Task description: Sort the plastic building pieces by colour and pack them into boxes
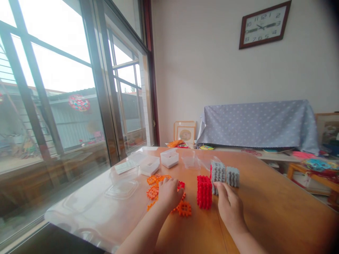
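My left forearm is closest, left hand curled over orange pieces, right hand at the taller grey stack on the worktop; can't tell if either's gripping. Clock numerals readable.

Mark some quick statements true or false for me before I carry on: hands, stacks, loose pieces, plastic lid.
1. The left hand is over the orange pieces. True.
2. The orange pieces are all packed inside a box. False: they lie loose on the table.
3. The right hand has its fingertips at the taller gray stack. True.
4. The two hands are clasped together. False: they are apart, with the front red stack between them.
5. A clear plastic lid lies to the left of the orange pieces. True.
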{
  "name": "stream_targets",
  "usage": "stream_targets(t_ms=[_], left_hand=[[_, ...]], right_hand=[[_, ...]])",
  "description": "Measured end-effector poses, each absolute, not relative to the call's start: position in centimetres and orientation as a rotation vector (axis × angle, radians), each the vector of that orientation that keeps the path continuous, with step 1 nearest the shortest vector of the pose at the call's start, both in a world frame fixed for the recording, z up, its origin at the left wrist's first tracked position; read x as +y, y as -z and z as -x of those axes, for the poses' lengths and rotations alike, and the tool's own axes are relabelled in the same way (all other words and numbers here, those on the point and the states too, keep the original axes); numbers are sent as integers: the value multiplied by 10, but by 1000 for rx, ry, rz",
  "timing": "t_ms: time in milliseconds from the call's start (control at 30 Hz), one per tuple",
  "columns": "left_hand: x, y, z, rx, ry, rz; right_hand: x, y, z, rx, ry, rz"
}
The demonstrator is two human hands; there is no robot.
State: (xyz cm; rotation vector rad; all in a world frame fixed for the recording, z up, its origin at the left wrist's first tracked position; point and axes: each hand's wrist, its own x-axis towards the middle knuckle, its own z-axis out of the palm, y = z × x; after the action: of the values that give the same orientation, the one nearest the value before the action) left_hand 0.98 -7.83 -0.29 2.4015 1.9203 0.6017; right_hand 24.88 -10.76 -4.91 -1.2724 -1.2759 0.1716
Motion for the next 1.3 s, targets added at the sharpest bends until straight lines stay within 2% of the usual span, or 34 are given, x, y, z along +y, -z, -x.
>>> stream_targets(t_ms=[167,467,700,933,1300], left_hand=[[-45,8,-28,2067,-429,-2343],[-23,12,-37,2090,-430,-2272],[-18,7,-21,2019,-787,-2042],[-33,3,-7,1535,-1194,-1770],[-73,0,8,1130,-1268,-1421]], right_hand=[[-106,51,-250,-1268,-175,1237],[-108,47,-247,-1268,-170,1205],[-111,45,-247,-1262,-147,1196],[-110,46,-248,-1251,-151,1182],[-109,49,-248,-1261,-129,1191]])
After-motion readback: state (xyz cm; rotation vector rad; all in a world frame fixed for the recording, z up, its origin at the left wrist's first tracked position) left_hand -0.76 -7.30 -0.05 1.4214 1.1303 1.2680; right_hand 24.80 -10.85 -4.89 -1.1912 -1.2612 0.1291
